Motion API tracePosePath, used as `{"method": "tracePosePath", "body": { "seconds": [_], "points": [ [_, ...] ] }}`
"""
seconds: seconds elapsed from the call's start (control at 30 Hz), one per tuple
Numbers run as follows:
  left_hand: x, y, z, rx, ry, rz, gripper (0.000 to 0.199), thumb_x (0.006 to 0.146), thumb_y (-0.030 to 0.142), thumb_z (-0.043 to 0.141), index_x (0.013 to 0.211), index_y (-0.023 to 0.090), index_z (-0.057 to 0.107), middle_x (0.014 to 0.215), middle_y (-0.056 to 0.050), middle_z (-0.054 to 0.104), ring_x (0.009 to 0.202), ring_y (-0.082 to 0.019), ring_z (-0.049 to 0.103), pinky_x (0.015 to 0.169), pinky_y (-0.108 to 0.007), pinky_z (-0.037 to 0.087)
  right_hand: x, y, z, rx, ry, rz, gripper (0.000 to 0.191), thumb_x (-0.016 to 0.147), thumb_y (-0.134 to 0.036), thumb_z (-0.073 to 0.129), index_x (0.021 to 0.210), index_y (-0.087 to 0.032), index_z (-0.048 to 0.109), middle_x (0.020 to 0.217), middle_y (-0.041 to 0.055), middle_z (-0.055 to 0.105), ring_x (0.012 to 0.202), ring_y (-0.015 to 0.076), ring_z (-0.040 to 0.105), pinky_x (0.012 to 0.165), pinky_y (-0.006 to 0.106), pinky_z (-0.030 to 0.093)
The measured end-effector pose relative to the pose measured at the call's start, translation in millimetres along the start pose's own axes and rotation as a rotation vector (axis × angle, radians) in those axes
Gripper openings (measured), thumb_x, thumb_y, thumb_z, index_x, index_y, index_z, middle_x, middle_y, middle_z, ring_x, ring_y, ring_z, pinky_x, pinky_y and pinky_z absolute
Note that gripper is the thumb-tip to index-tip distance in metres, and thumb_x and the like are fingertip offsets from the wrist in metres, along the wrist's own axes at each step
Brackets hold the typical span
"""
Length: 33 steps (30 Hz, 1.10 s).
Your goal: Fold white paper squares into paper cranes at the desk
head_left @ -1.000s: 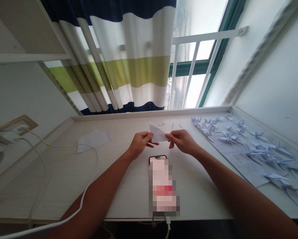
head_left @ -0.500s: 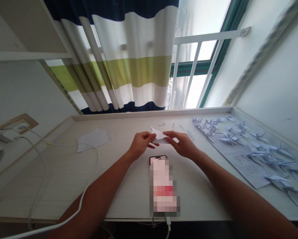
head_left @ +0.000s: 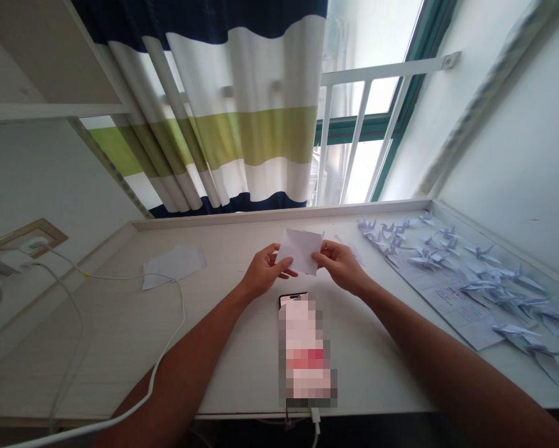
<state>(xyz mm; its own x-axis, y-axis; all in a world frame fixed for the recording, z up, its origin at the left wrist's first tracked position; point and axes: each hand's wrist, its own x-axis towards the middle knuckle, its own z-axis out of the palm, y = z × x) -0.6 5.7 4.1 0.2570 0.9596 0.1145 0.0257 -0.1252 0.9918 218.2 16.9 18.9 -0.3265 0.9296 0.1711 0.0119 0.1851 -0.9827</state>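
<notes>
Head view, bench notes:

1. Left hand (head_left: 263,272) pinches the left edge of a white paper sheet (head_left: 300,251), thumb on top.
2. Right hand (head_left: 340,267) pinches the opposite edge, so the sheet is held up between both hands, tilted, above the counter (head_left: 121,323).
3. Grip looks even and the sheet lies fairly flat; no crease can be made out.
4. Directly below the hands lies a smartphone (head_left: 292,298), partly pixelated.
5. To the right, folded paper cranes (head_left: 426,258) rest on a printed sheet (head_left: 441,289).
6. To the left lies a loose paper piece (head_left: 173,266), near a white charging cable (head_left: 181,311).
</notes>
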Motion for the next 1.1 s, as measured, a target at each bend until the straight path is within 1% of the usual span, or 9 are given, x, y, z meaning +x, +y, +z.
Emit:
{"method": "tracePosePath", "body": {
  "seconds": [0.07, 0.3, 0.5, 0.6, 0.7, 0.77, 0.87, 0.97, 1.1],
  "points": [
    [0.0, -0.7, 1.6, 0.009, -0.007, 0.008, 0.048, 0.083, 0.05, 0.074, 0.115, 0.015, 0.064, 0.088, -0.009, 0.077, 0.071, -0.024, 0.077, 0.062, -0.031, 0.06, 0.1, 0.3, 0.3, 0.041, 0.007, -0.008, 0.033, 0.081, -0.045, 0.075, 0.096, -0.018, 0.064, 0.079, 0.0043, 0.073, 0.075, 0.0214, 0.07, 0.071, 0.037, 0.059],
    [-1.2, 0.2, 0.6, -0.159, -0.016, -0.031, 0.037, 0.082, 0.043, 0.076, 0.102, 0.012, 0.073, 0.082, -0.008, 0.075, 0.065, -0.022, 0.074, 0.062, -0.033, 0.06, 3.1, 5.4, -4.2, 0.058, 0.065, -0.069, 0.032, 0.082, -0.047, 0.075, 0.099, -0.02, 0.07, 0.08, 0.0036, 0.072, 0.07, 0.0201, 0.068, 0.064, 0.037, 0.059],
    [1.0, -1.9, -9.4, -0.326, -0.028, -0.02, 0.023, 0.083, 0.03, 0.069, 0.099, 0.014, 0.074, 0.092, -0.01, 0.075, 0.084, -0.026, 0.075, 0.067, -0.036, 0.062, 0.6, -1.3, -8.9, 0.12, -0.011, -0.034, 0.02, 0.085, -0.036, 0.069, 0.086, -0.018, 0.076, 0.091, 0.0061, 0.071, 0.084, 0.0205, 0.068, 0.078, 0.04, 0.06],
    [0.9, -2.5, -7.2, -0.258, 0.011, 0.02, 0.021, 0.085, 0.029, 0.064, 0.095, 0.013, 0.074, 0.094, -0.011, 0.074, 0.09, -0.027, 0.074, 0.069, -0.036, 0.062, 1.3, -2.3, -9.2, 0.085, 0.026, -0.049, 0.018, 0.086, -0.032, 0.064, 0.082, -0.019, 0.076, 0.094, 0.007, 0.071, 0.089, 0.0216, 0.068, 0.079, 0.04, 0.06],
    [0.6, -4.4, -2.5, -0.129, 0.082, 0.079, 0.03, 0.088, 0.032, 0.063, 0.112, 0.015, 0.071, 0.092, -0.009, 0.073, 0.08, -0.023, 0.074, 0.059, -0.031, 0.059, 2.0, -1.0, -10.0, -0.036, 0.122, -0.1, 0.02, 0.086, -0.029, 0.062, 0.1, -0.022, 0.075, 0.099, 0.0063, 0.073, 0.088, 0.0211, 0.069, 0.076, 0.038, 0.06],
    [0.9, -6.5, -0.7, -0.019, 0.123, 0.111, 0.038, 0.09, 0.034, 0.061, 0.124, 0.018, 0.067, 0.087, -0.006, 0.072, 0.072, -0.02, 0.072, 0.052, -0.026, 0.053, 1.0, -0.2, -11.6, -0.212, 0.187, -0.112, 0.029, 0.088, -0.031, 0.063, 0.114, -0.023, 0.071, 0.08, 0.0027, 0.072, 0.068, 0.0176, 0.066, 0.065, 0.034, 0.057],
    [2.0, -8.5, -1.5, 0.18, 0.196, 0.209, 0.033, 0.093, 0.034, 0.059, 0.12, 0.021, 0.072, 0.087, -0.007, 0.072, 0.079, -0.018, 0.067, 0.054, -0.024, 0.049, -2.0, -0.9, -14.7, -0.4, 0.174, -0.08, 0.038, 0.092, -0.042, 0.059, 0.124, -0.024, 0.069, 0.052, -0.004, 0.06, 0.043, 0.0127, 0.052, 0.046, 0.027, 0.046],
    [1.9, -7.6, -4.5, 0.387, 0.275, 0.368, 0.026, 0.091, 0.03, 0.063, 0.112, 0.026, 0.078, 0.089, -0.006, 0.071, 0.082, -0.017, 0.061, 0.063, -0.026, 0.047, -3.3, -3.5, -16.1, -0.248, 0.097, -0.065, 0.039, 0.093, -0.049, 0.058, 0.118, -0.021, 0.07, 0.065, 0.0002, 0.068, 0.042, 0.0124, 0.056, 0.043, 0.027, 0.048],
    [-0.8, -5.2, -6.7, 0.373, 0.255, 0.339, 0.03, 0.09, 0.028, 0.062, 0.117, 0.027, 0.076, 0.079, -0.003, 0.071, 0.066, -0.014, 0.058, 0.063, -0.027, 0.047, -0.2, -5.2, -15.1, 0.084, 0.047, -0.059, 0.034, 0.087, -0.048, 0.067, 0.101, -0.018, 0.074, 0.084, 0.0058, 0.074, 0.066, 0.0188, 0.072, 0.069, 0.039, 0.062]
  ]
}}
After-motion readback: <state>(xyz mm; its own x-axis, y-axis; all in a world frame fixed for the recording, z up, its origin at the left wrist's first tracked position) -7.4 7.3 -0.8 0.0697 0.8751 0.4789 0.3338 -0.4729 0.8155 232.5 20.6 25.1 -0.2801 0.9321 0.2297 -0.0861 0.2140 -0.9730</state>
